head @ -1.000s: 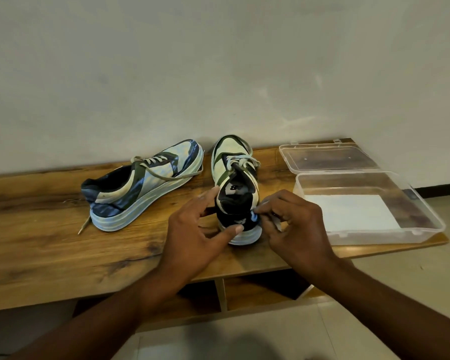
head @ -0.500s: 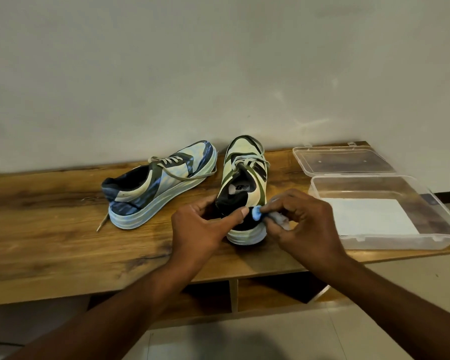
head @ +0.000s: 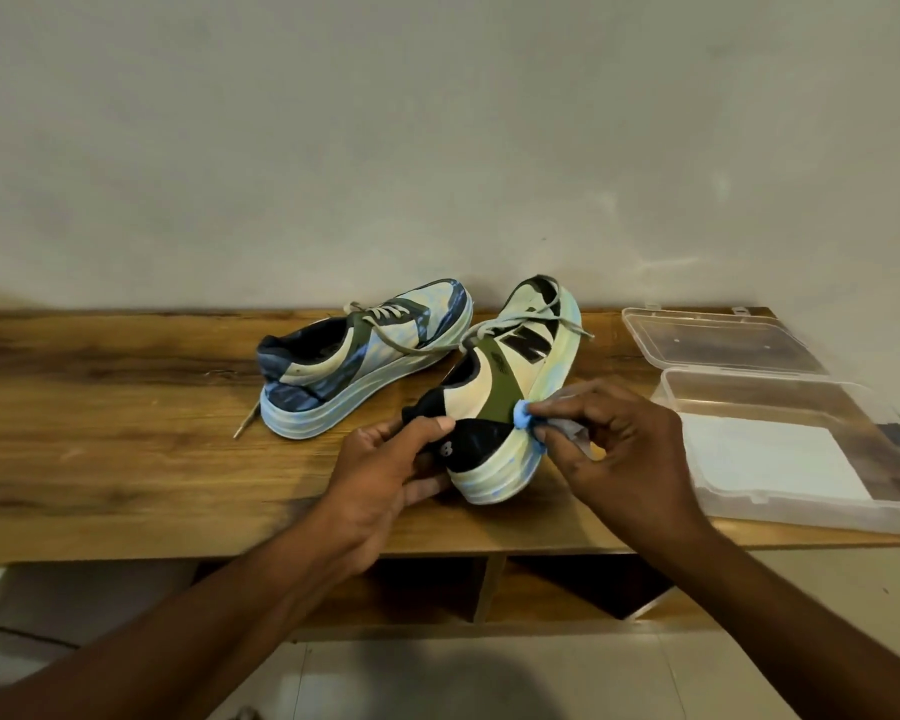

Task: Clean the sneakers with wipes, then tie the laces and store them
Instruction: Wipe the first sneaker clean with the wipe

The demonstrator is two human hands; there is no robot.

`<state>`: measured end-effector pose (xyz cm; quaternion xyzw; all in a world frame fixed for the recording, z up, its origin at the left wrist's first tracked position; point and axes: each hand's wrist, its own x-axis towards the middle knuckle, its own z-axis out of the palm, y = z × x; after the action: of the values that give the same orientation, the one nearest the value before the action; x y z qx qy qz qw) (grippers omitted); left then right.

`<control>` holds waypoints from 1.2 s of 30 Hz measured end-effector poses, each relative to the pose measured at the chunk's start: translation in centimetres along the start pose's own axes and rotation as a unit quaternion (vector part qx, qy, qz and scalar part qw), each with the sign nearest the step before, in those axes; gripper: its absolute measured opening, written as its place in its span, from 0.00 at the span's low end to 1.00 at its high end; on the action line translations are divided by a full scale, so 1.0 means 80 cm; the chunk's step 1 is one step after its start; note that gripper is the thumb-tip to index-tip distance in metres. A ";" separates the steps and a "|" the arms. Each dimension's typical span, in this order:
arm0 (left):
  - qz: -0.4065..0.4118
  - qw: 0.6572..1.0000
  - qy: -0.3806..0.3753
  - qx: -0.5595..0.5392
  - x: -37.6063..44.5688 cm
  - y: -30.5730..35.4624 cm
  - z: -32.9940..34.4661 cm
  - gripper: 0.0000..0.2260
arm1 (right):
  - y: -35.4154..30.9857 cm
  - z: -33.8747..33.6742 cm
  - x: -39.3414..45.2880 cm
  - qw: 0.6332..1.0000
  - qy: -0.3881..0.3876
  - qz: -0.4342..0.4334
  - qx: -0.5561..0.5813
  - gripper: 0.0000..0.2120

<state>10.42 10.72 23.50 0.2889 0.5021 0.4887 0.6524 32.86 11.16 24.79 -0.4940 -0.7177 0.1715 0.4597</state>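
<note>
Two pale sneakers with green and black panels lie on the wooden bench [head: 126, 407]. The right sneaker [head: 510, 387] is tipped onto its side, sole toward the right, laces loose. My left hand [head: 385, 475] grips its black heel. My right hand [head: 619, 454] pinches a small bluish wipe [head: 526, 415] and presses it against the sneaker's side, just above the sole. The left sneaker [head: 354, 361] stands upright behind, untouched, one lace end trailing on the wood.
A clear plastic box [head: 780, 511] with its lid [head: 718, 340] folded back sits at the bench's right end, a white sheet inside. A plain wall rises right behind the bench. Open shelf space shows below the bench top.
The right sneaker has been rolled from upright onto its side, showing its outer panel. My right hand, with the wipe, has moved onto that side.
</note>
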 end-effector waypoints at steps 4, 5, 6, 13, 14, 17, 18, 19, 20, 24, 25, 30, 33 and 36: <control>0.001 1.000 0.017 -0.002 -0.003 0.009 -0.009 0.09 | -0.025 0.023 -0.003 1.000 -0.007 -0.019 -0.021 0.14; 0.005 1.000 0.022 0.004 -0.002 0.010 -0.010 0.07 | -0.033 0.031 -0.007 0.999 -0.002 -0.032 -0.041 0.14; 0.010 1.000 0.028 0.008 -0.001 0.009 -0.012 0.06 | -0.041 0.041 -0.014 0.997 0.000 -0.051 -0.062 0.14; 0.036 0.997 0.064 0.025 0.003 0.004 -0.013 0.06 | -0.053 0.086 -0.046 0.955 -0.107 -0.188 -0.204 0.13; 0.035 0.997 0.066 0.026 0.004 0.003 -0.013 0.08 | -0.053 0.081 -0.042 0.957 -0.105 -0.182 -0.200 0.12; 0.031 0.997 0.068 0.025 0.006 0.003 -0.011 0.10 | -0.047 0.059 -0.015 0.981 -0.033 -0.097 -0.163 0.11; 0.029 0.997 0.070 0.023 0.007 0.003 -0.011 0.10 | -0.042 0.051 -0.003 0.989 0.000 -0.059 -0.139 0.12; 0.027 0.997 0.073 0.023 0.008 0.002 -0.011 0.09 | -0.039 0.045 0.008 0.993 0.025 -0.033 -0.114 0.12; 0.025 0.997 0.076 0.021 0.008 0.002 -0.011 0.09 | -0.038 0.042 0.015 0.995 0.034 -0.024 -0.091 0.12; 0.028 0.996 0.087 0.012 0.010 0.000 -0.015 0.10 | -0.059 0.067 0.004 0.992 -0.034 -0.076 -0.090 0.11; 0.028 0.996 0.089 0.011 0.010 0.000 -0.015 0.10 | -0.064 0.076 -0.001 0.987 -0.061 -0.103 -0.109 0.10; 0.020 0.995 0.098 0.006 0.013 0.001 -0.015 0.11 | -0.063 0.079 0.001 0.969 -0.130 -0.155 -0.141 0.09; 0.019 0.995 0.098 -0.004 0.014 0.002 -0.012 0.12 | -0.051 0.057 0.015 0.989 -0.076 -0.089 -0.091 0.11; 0.002 0.996 0.093 -0.016 0.015 0.008 -0.010 0.12 | -0.029 0.039 0.029 0.999 -0.017 -0.032 -0.037 0.12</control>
<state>9.45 12.01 23.36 0.2327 0.5523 0.5224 0.6065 28.80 12.77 25.94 -0.4848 -0.7466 0.1385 0.4340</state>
